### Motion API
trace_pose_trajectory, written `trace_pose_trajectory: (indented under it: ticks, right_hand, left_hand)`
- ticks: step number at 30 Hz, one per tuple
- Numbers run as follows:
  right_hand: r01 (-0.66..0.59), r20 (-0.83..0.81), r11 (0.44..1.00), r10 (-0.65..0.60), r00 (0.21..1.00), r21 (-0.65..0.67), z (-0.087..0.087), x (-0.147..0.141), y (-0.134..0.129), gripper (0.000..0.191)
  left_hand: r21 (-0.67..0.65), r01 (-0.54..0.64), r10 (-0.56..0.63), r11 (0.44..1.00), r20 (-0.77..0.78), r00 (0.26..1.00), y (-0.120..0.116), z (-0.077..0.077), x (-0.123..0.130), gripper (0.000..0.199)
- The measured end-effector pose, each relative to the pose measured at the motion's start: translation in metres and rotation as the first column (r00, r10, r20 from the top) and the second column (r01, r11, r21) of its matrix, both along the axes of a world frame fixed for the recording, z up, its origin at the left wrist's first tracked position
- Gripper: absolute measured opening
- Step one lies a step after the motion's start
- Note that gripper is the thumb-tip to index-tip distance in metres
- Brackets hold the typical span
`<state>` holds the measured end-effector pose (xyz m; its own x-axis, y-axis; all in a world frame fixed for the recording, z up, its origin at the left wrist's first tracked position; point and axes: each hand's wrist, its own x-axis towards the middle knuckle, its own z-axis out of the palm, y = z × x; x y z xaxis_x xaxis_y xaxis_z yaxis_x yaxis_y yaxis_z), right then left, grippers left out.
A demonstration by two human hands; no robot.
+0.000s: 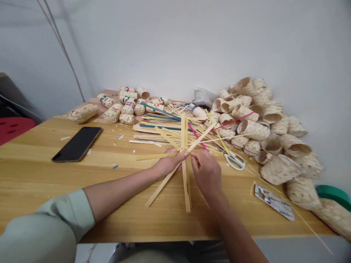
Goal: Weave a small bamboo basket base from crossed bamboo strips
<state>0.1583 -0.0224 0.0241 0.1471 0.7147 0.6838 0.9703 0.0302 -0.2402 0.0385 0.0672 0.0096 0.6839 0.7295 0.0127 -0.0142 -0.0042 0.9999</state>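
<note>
A star-shaped bundle of crossed pale bamboo strips (186,182) hangs over the wooden table, its strips spreading out from one crossing point. My left hand (171,162) is closed on the bundle from the left, thumb on top near the crossing. On the right side of the crossing, my right hand (206,170) is closed in a pinch by a thin strip (225,138) that runs off to the right. The exact hold of its fingertips is hard to see. Behind the hands lies a pile of loose strips (161,126), mostly pale, some blue, pink and yellow.
Scissors (235,162) lie right of my right hand. Woven bamboo cups (253,130) are heaped along the right, with green tape (333,195) and a foil packet (274,201). A phone (77,144) lies at left, below woven pieces with coloured bands (113,113). A wall (170,47) stands behind.
</note>
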Motion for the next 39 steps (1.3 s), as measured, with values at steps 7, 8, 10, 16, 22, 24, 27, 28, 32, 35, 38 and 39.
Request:
trace_pose_trajectory:
  ticks: [7, 8, 10, 16, 22, 24, 27, 28, 32, 35, 38, 39]
  right_hand:
    - [-0.036, -0.337, 0.998, 0.017, 0.941, -0.052, -0.002, -0.001, 0.004, 0.019]
    - [-0.066, -0.430, 0.995, 0.030, 0.902, -0.069, -0.002, 0.001, 0.005, 0.018]
    - [-0.118, -0.579, 0.989, 0.048, 0.814, -0.084, -0.003, 0.003, 0.006, 0.017]
    - [-0.148, -0.636, 0.985, 0.061, 0.769, -0.084, -0.005, -0.001, 0.008, 0.019]
    - [-0.153, -0.462, 0.987, 0.110, 0.880, -0.058, -0.003, 0.003, 0.005, 0.020]
    - [-0.137, -0.402, 0.989, 0.105, 0.909, -0.052, 0.001, 0.012, 0.001, 0.023]
    - [-0.097, -0.306, 0.991, 0.065, 0.950, -0.091, 0.009, 0.029, -0.007, 0.023]
    - [-0.100, -0.283, 0.988, 0.063, 0.957, -0.117, 0.011, 0.034, -0.010, 0.021]
    - [-0.129, -0.223, 0.976, 0.089, 0.971, -0.173, 0.016, 0.038, -0.014, 0.017]
    - [-0.128, -0.157, 0.979, 0.104, 0.982, -0.156, 0.015, 0.029, -0.012, 0.017]
    - [-0.071, -0.079, 0.988, 0.061, 0.995, -0.135, 0.012, 0.018, -0.008, 0.020]
    - [-0.046, -0.060, 0.991, 0.039, 0.997, -0.124, 0.011, 0.015, -0.007, 0.022]
  left_hand:
    - [0.012, -0.037, 0.037, 0.999, 0.027, 0.999, -0.005, -0.002, 0.000, 0.045]
    - [0.014, -0.037, 0.037, 0.999, 0.033, 0.999, -0.005, -0.002, 0.001, 0.044]
    - [0.018, -0.040, 0.039, 0.999, 0.051, 0.998, -0.004, -0.004, 0.002, 0.045]
    - [0.031, -0.049, 0.047, 0.998, 0.058, 0.997, -0.003, -0.008, 0.003, 0.044]
    - [-0.072, -0.074, 0.080, 0.995, 0.087, 0.993, -0.005, -0.002, 0.001, 0.043]
    - [-0.104, -0.077, 0.086, 0.992, 0.093, 0.992, -0.005, 0.001, 0.000, 0.044]
    - [-0.137, -0.061, 0.077, 0.989, 0.112, 0.991, -0.004, 0.005, 0.000, 0.046]
    - [-0.142, -0.050, 0.068, 0.989, 0.120, 0.991, -0.004, 0.006, 0.000, 0.047]
    - [-0.160, -0.015, 0.038, 0.987, 0.140, 0.989, -0.004, 0.009, 0.000, 0.048]
    - [-0.159, -0.021, 0.042, 0.987, 0.128, 0.991, -0.004, 0.009, 0.000, 0.046]
    - [-0.120, -0.064, 0.071, 0.991, 0.058, 0.996, -0.004, 0.004, 0.001, 0.043]
    - [-0.101, -0.078, 0.081, 0.992, 0.028, 0.996, -0.003, 0.001, 0.001, 0.042]
